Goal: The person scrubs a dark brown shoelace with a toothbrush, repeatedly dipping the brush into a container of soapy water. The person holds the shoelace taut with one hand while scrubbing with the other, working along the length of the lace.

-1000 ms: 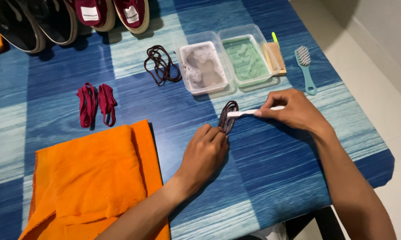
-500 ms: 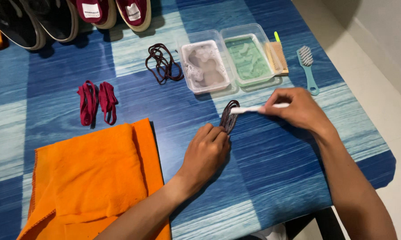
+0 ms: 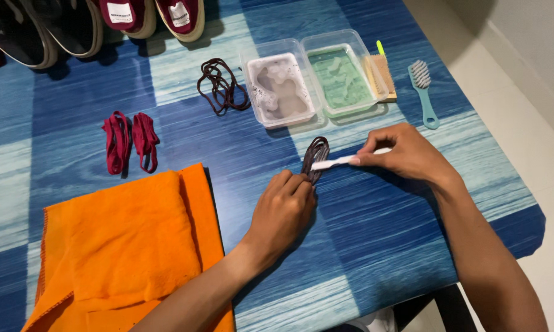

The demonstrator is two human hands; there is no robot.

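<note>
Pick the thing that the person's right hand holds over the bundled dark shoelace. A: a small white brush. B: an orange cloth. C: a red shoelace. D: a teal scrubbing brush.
A: the right hand grips a small white brush whose head lies on the dark shoelace, which the left hand pins to the blue table; the teal brush lies apart, untouched.

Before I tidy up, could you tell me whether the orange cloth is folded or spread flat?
Folded, at least partly: the orange cloth shows a raised doubled layer over a wider under layer along its right edge.
</note>
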